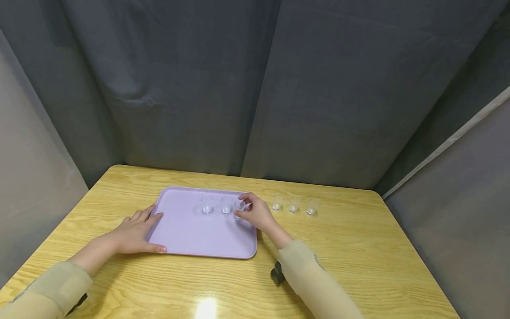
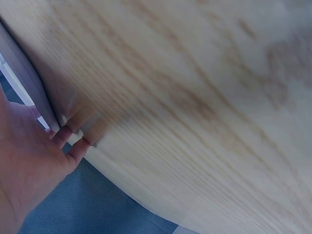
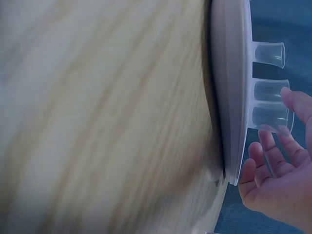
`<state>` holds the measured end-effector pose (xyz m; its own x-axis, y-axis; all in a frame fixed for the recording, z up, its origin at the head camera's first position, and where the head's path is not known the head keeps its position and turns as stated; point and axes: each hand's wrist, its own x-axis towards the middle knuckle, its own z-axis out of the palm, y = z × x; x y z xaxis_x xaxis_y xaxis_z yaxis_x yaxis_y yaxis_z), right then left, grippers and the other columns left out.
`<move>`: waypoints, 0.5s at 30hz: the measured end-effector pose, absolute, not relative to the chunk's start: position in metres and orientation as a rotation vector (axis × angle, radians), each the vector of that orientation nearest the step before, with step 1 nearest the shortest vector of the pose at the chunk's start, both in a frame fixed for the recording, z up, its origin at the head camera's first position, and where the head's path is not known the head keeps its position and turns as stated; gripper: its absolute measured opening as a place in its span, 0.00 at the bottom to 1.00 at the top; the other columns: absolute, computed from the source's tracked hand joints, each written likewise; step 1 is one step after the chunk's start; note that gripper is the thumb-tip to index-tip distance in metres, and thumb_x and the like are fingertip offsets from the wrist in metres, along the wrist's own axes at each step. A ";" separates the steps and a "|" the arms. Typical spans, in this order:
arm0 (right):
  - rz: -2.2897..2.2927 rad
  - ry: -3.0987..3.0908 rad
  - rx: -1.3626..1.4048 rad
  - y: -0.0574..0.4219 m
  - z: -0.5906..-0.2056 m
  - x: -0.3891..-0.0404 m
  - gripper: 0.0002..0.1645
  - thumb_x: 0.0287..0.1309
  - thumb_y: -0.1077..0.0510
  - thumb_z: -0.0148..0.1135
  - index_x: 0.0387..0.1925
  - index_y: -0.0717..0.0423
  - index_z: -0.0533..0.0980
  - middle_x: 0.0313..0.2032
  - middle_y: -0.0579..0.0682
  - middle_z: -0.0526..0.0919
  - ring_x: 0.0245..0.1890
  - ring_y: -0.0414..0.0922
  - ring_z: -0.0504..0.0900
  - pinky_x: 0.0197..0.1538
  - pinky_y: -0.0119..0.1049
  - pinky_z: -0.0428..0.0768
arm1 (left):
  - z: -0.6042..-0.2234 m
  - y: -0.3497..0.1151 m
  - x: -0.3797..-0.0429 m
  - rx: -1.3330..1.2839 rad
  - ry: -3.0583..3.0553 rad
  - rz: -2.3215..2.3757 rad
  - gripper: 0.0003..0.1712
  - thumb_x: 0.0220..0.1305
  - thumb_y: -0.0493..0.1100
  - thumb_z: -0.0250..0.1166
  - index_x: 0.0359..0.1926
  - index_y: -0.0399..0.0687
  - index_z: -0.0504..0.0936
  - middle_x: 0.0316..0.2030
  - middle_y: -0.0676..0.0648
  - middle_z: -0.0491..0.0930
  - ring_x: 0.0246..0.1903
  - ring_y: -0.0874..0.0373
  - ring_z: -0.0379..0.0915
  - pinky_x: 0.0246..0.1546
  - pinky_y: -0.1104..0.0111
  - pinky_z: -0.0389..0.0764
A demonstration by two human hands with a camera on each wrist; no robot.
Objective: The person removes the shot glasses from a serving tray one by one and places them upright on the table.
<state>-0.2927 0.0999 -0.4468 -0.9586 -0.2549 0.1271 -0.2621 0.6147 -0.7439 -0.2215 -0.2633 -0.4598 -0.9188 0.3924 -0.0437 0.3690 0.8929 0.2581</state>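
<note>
A lilac tray (image 1: 191, 239) lies on the wooden table. My left hand (image 1: 137, 232) rests at its left edge, fingers spread, the thumb along the near left corner. Three small clear shot glasses stand upright in a row toward the tray's back right: a left one (image 1: 207, 206), a middle one (image 1: 226, 205) and a right one (image 3: 270, 117). With thumb and fingers my right hand (image 1: 256, 213) holds the right glass by its upper part, close beside the middle one. In the left wrist view, the fingertips (image 2: 80, 144) of my left hand are by the tray's outer side.
Three more clear shot glasses stand on the table right of the tray: one nearest it (image 1: 277, 202), a middle one (image 1: 294, 204) and a far right one (image 1: 312, 206). Grey curtains (image 1: 255, 88) hang behind the table (image 1: 358, 248).
</note>
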 end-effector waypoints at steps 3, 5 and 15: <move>1.253 -2.829 0.454 0.099 -0.447 -0.294 0.20 0.48 0.55 0.72 0.44 0.55 0.77 0.35 0.49 0.81 0.29 0.41 0.71 0.28 0.29 0.69 | -0.456 -0.261 -0.220 0.588 2.957 0.387 0.66 0.41 0.81 0.59 0.70 0.38 0.58 0.71 0.31 0.45 0.66 0.31 0.48 0.53 0.30 0.54; 1.245 -2.833 0.456 0.099 -0.447 -0.295 0.18 0.49 0.55 0.72 0.42 0.55 0.78 0.34 0.49 0.81 0.27 0.40 0.70 0.26 0.29 0.69 | -0.454 -0.260 -0.219 0.591 2.961 0.387 0.66 0.41 0.80 0.60 0.69 0.38 0.59 0.70 0.30 0.46 0.65 0.31 0.48 0.52 0.30 0.54; 1.213 -2.832 0.492 0.104 -0.436 -0.290 0.17 0.46 0.55 0.73 0.39 0.55 0.79 0.35 0.50 0.83 0.29 0.41 0.73 0.30 0.29 0.71 | -0.453 -0.261 -0.220 0.573 2.952 0.354 0.66 0.41 0.81 0.59 0.70 0.39 0.57 0.71 0.32 0.45 0.66 0.32 0.47 0.54 0.31 0.54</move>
